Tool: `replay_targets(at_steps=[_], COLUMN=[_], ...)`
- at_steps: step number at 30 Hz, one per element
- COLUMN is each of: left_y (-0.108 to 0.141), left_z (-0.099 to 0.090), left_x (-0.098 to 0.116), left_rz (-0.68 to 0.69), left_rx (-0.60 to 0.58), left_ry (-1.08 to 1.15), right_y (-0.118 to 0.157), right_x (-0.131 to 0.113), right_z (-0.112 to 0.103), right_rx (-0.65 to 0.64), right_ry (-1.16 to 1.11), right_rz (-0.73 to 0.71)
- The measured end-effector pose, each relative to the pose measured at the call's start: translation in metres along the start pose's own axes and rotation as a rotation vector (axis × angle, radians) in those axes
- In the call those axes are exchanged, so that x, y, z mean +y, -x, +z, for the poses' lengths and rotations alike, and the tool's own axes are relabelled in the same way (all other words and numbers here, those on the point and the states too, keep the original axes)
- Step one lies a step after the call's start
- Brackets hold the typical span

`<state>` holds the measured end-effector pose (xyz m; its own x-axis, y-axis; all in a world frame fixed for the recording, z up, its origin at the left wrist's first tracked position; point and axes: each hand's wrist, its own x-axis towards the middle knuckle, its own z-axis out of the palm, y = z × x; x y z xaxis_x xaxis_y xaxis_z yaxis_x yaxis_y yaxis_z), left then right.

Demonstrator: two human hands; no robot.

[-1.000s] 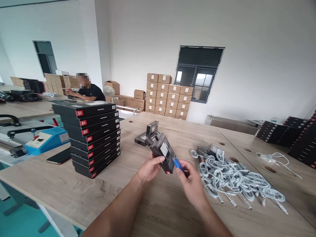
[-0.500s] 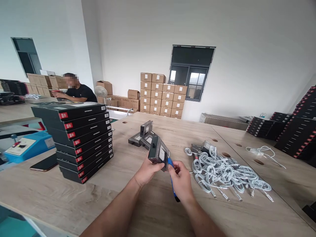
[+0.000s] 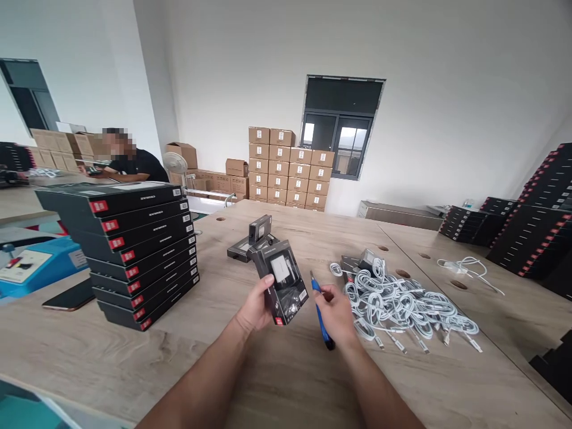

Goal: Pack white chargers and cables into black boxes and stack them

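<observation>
My left hand [image 3: 259, 304] grips a black retail box [image 3: 282, 280] by its left side, tilted above the table. Through the box's clear front a white charger shows, with clear plastic below it. Just right of the box, my right hand [image 3: 334, 307] is closed round a blue utility knife [image 3: 319, 304], its tip pointing up and apart from the box. Behind the held box lie several similar small boxes [image 3: 260, 229], one standing on the others. To the right of my right hand spreads a pile of coiled white charging cables [image 3: 402, 304].
A tall stack of black boxes [image 3: 147, 253] stands on the left of the table [image 3: 214, 369], beside a phone [image 3: 69, 295]. More black box stacks [image 3: 527, 232] are at right. Cartons [image 3: 286, 170] line the wall. A co-worker [image 3: 134, 161] sits at far left, near a fan [image 3: 176, 164].
The box has turned in my left hand so its clear front faces me. My right hand and the knife have drawn away from the box. The view has shifted slightly.
</observation>
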<state>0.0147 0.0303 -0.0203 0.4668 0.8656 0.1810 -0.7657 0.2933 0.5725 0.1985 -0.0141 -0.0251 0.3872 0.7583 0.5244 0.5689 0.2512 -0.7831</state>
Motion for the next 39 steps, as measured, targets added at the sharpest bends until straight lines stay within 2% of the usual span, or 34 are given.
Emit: replay_targets(at_steps=[3, 7, 9, 12, 16, 19, 22, 25, 27, 29, 31, 34, 37, 39], left_y=[-0.003, 0.000, 0.003, 0.006, 0.007, 0.008, 0.012, 0.018, 0.022, 0.025, 0.028, 0.035, 0.043, 0.044], left_z=[0.000, 0.006, 0.009, 0.012, 0.011, 0.008, 0.005, 0.004, 0.004, 0.007, 0.010, 0.016, 0.023, 0.028], left_x=[0.012, 0.026, 0.026, 0.021, 0.013, 0.011, 0.007, -0.005, -0.014, -0.023, -0.029, -0.032, -0.032, -0.032], left_rz=[0.103, 0.140, 0.056, -0.165, -0.379, -0.435, -0.554, -0.682, -0.750, -0.792, -0.788, -0.774, -0.840, -0.827], left_rx=[0.167, 0.226, 0.226, 0.163, 0.096, -0.037, -0.263, -0.348, -0.384, -0.428, -0.469, -0.522, -0.609, -0.614], left_ry=[0.092, 0.146, 0.126, 0.070, 0.008, 0.000, -0.044, -0.167, -0.252, -0.299, -0.293, -0.279, -0.390, -0.407], right_y=[0.012, 0.020, 0.018, 0.014, 0.013, 0.007, -0.006, -0.019, -0.024, -0.026, -0.026, -0.027, -0.030, -0.033], right_x=[0.000, -0.006, -0.013, -0.024, -0.028, -0.025, -0.020, -0.017, -0.017, -0.019, -0.020, -0.018, -0.009, -0.004], right_z=[0.000, -0.001, -0.005, -0.010, -0.015, -0.023, -0.038, -0.056, -0.066, -0.071, -0.070, -0.060, -0.046, -0.040], right_rx=[-0.090, -0.178, -0.204, -0.240, -0.300, -0.182, 0.071, 0.275, 0.350, 0.369, 0.330, 0.242, 0.191, 0.135], right_ry=[0.088, 0.196, 0.185, 0.077, 0.098, 0.139, 0.233, 0.340, 0.369, 0.353, 0.233, -0.028, -0.223, -0.413], right_rz=[-0.076, -0.161, -0.156, -0.106, -0.220, -0.323, -0.400, -0.443, -0.443, -0.403, -0.276, -0.050, 0.082, 0.184])
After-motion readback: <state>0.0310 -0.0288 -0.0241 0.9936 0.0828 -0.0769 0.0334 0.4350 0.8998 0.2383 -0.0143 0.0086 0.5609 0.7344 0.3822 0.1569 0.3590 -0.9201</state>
